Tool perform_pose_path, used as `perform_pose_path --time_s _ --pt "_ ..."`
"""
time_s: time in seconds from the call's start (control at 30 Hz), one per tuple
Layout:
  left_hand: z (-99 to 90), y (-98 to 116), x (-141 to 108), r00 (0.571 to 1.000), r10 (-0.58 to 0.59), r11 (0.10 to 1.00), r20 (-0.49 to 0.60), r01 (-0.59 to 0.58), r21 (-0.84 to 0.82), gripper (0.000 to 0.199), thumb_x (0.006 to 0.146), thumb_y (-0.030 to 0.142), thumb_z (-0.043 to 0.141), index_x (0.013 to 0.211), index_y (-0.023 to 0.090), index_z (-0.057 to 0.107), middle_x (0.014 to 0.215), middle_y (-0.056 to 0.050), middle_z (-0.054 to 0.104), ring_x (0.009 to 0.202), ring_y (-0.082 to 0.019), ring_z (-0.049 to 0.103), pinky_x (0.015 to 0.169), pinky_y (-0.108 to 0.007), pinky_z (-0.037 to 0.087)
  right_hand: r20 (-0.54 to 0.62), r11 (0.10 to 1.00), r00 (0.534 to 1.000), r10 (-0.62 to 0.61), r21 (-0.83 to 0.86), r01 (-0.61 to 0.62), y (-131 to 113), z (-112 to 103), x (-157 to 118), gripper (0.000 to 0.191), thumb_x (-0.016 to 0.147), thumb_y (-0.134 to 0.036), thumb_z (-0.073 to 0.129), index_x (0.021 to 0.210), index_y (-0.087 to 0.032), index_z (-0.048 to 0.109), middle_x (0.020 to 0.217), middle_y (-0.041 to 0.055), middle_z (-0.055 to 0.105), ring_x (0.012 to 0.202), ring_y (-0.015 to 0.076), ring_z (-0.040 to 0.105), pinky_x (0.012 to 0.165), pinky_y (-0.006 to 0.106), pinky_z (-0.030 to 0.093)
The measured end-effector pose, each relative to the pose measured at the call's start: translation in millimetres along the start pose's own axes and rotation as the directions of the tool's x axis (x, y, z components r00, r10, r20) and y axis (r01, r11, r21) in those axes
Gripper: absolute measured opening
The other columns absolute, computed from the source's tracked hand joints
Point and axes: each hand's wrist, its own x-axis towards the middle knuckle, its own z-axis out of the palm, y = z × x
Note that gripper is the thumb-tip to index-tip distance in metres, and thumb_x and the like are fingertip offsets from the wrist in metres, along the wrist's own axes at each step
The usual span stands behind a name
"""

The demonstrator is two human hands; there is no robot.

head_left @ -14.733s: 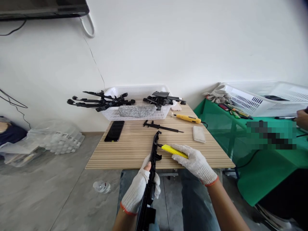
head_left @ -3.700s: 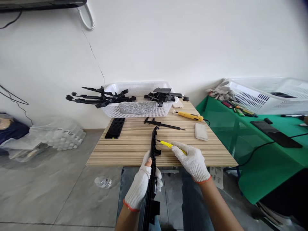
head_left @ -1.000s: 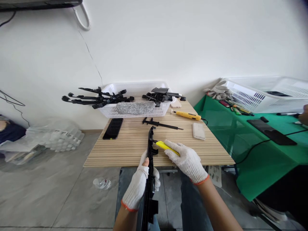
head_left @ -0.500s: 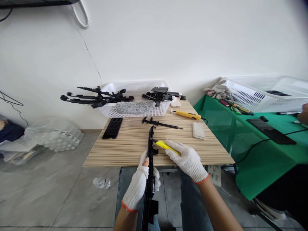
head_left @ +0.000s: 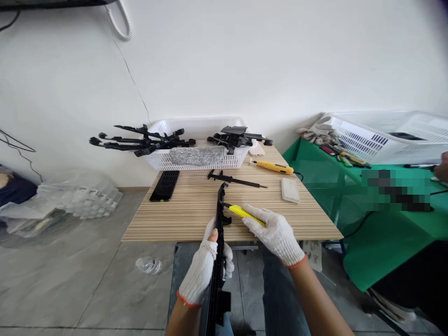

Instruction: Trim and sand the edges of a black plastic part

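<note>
Head view: white-gloved left hand clasps a long, black plastic part partly over the striped wooden table; above it, white-gloved right hand pinches a yellow-handled knife, apparently trimming; steady strokes seem needed next.

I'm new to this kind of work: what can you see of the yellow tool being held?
The held yellow tool has a bright, ribbed handle, plastic by its look, and a slim dark tip. The gloved right hand's grip hides its rear end. It slants over the table, its tip at the long black part; contact is unclear.
</note>
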Motion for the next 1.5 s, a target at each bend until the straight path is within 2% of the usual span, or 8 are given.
perform_pose_path --time_s 0.1,0.27,0.43,0.63,0.93,1.2,1.37,1.5 --pt "-2.5 -1.0 1.6 0.999 -0.027 1.0 0.033 0.028 -0.006 0.065 0.065 0.082 0.058 0.051 0.018 0.054 0.04 0.0 0.049 0.037 -0.011 0.047 0.042 -0.023 0.031 0.0 1.0 1.0 0.003 -0.009 -0.003 -0.4 -0.3 0.1 0.04 0.092 -0.044 0.056 0.127 -0.029 0.067 0.117 0.0018 0.072 0.099 0.0242 0.072 0.093 0.038 0.058" --pt "-7.9 -5.0 5.9 0.999 -0.013 0.999 0.053 0.015 -0.033 0.062 0.069 0.079 0.058 0.066 0.017 0.061 0.042 0.001 0.05 0.038 -0.012 0.049 0.043 -0.023 0.032 -0.033 0.999 0.999 -0.023 -0.043 0.021 -0.9 1.2 0.2 0.038 0.092 -0.043 0.057 0.126 -0.03 0.068 0.111 0.0014 0.074 0.093 0.0228 0.073 0.082 0.033 0.061" --pt "-0.9 -5.9 3.6 0.998 0.036 0.999 -0.058 -0.036 0.008 0.065 0.061 0.082 0.062 0.053 0.019 0.051 0.042 0.001 0.048 0.034 -0.01 0.046 0.037 -0.022 0.028 -0.054 0.997 0.998 -0.021 -0.078 0.016 -2.8 1.7 -0.1 0.037 0.091 -0.043 0.057 0.124 -0.032 0.069 0.11 0.0009 0.075 0.091 0.0227 0.074 0.077 0.031 0.061" --pt "7.4 -7.6 0.6 0.985 0.096 0.995 -0.142 -0.095 0.016 0.065 0.061 0.082 0.062 0.052 0.019 0.049 0.042 0.002 0.045 0.034 -0.009 0.043 0.036 -0.023 0.028 -0.069 0.994 0.997 -0.028 -0.107 0.02 -2.8 2.5 -1.2 0.038 0.09 -0.043 0.059 0.125 -0.033 0.068 0.107 0.0004 0.076 0.085 0.0215 0.074 0.072 0.028 0.061" --pt "5.6 -4.4 -1.8 0.993 0.059 0.998 -0.1 -0.055 0.039 0.068 0.062 0.086 0.056 0.049 0.02 0.048 0.039 0.002 0.044 0.035 -0.008 0.041 0.037 -0.022 0.027 -0.094 0.987 0.995 -0.02 -0.159 0.005 -4.9 6.4 -2.6 0.036 0.09 -0.043 0.059 0.123 -0.034 0.07 0.1 0.0 0.076 0.079 0.0195 0.074 0.065 0.025 0.059" --pt "3.5 -6.6 2.7 0.99 0.05 0.998 -0.129 -0.046 0.03 0.065 0.066 0.084 0.055 0.059 0.019 0.057 0.038 0.001 0.047 0.034 -0.01 0.043 0.038 -0.023 0.028 -0.142 0.987 0.99 -0.012 -0.161 -0.011 -10.3 15.7 -5.3 0.034 0.09 -0.044 0.059 0.12 -0.035 0.071 0.102 -0.0007 0.076 0.08 0.0209 0.074 0.07 0.029 0.061" --pt "-2.1 -6.9 7.2 0.997 0.013 1.0 -0.07 -0.012 0.022 0.069 0.065 0.086 0.053 0.064 0.018 0.061 0.041 0.001 0.048 0.036 -0.011 0.046 0.039 -0.022 0.029 -0.176 0.983 0.984 -0.001 -0.18 -0.031 -15.7 20.2 -6.5 0.033 0.089 -0.043 0.059 0.119 -0.034 0.072 0.099 0.0 0.077 0.079 0.0221 0.075 0.067 0.029 0.061" --pt "-7.4 -6.7 9.6 1.0 -0.008 1.0 -0.009 0.008 0.022 0.068 0.065 0.085 0.053 0.065 0.018 0.062 0.039 0.002 0.046 0.034 -0.009 0.04 0.04 -0.022 0.03 -0.176 0.986 0.983 0.045 -0.152 -0.072 -24.3 19.6 -8.0 0.032 0.089 -0.044 0.06 0.117 -0.035 0.073 0.097 0.0002 0.077 0.08 0.0231 0.075 0.066 0.03 0.061"
